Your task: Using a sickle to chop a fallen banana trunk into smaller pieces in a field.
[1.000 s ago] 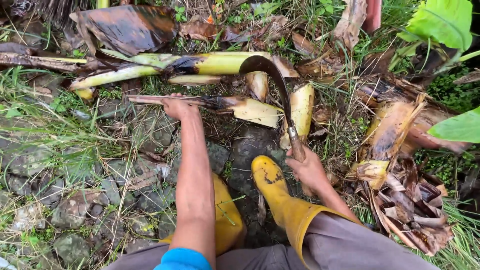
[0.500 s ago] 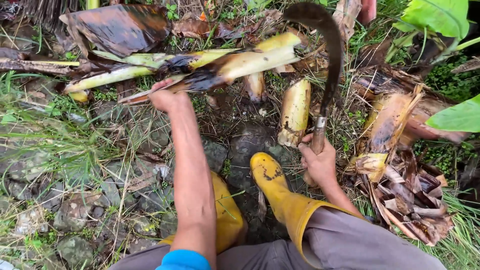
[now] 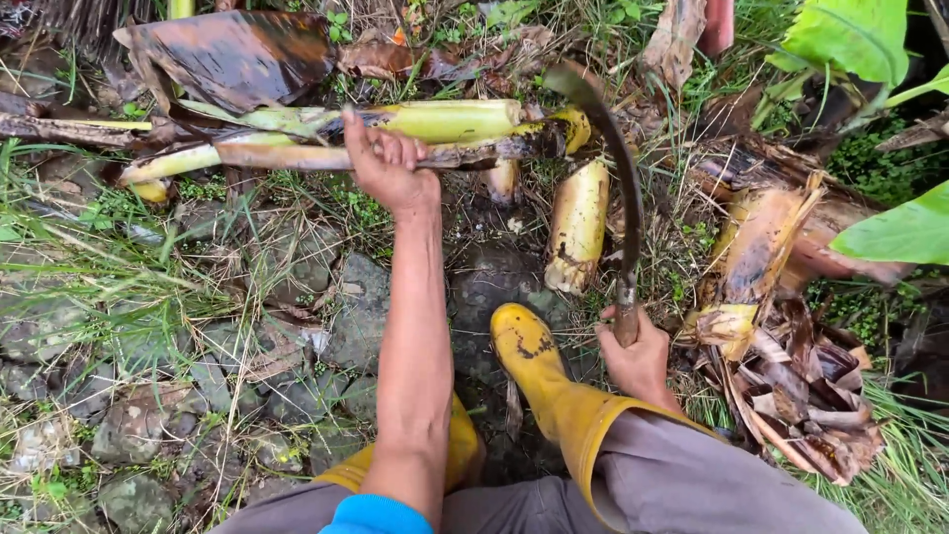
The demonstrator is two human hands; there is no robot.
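Left hand [image 3: 388,166] closed tight around a banana stalk [image 3: 326,153] lying crosswise on the ground ahead, arm stretched straight forward. Right hand [image 3: 638,354] gripped the handle of a curved sickle [image 3: 615,168], fist fully closed, blade raised and arcing above the stalk's cut end, beside a yellow rubber boot [image 3: 534,361].
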